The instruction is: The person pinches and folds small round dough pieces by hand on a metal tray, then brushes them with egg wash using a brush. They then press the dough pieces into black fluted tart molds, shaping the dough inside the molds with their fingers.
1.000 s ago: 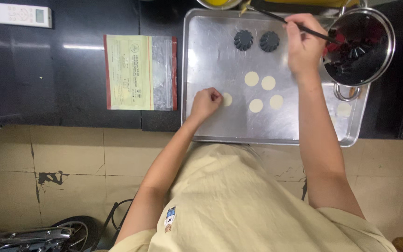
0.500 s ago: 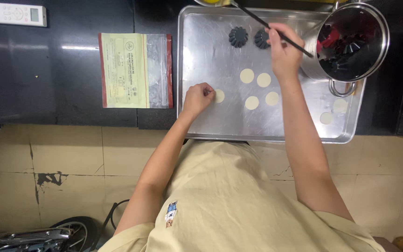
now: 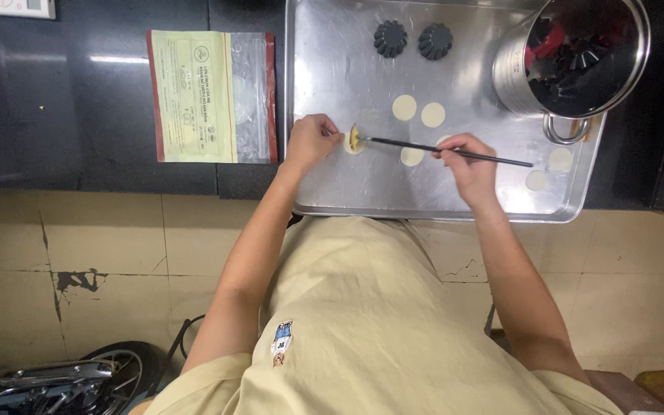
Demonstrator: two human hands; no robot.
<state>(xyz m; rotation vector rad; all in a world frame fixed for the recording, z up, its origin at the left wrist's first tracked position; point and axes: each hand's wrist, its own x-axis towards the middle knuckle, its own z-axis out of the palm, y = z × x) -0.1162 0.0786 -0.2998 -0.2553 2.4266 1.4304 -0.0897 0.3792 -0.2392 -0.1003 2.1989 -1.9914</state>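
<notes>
Your steel tray (image 3: 324, 184) lies under both hands on the dark surface (image 3: 78, 92). Your right hand (image 3: 466, 157) grips chopsticks (image 3: 439, 150), laying yellow filling on the dough disc (image 3: 355, 142) that your left hand (image 3: 310, 140) pins with curled fingertips. Filling seems in hand; next calls for a clean release.

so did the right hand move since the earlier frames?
Yes. The right hand came away from the pot toward the left hand, bringing the chopsticks across the tray.
</notes>
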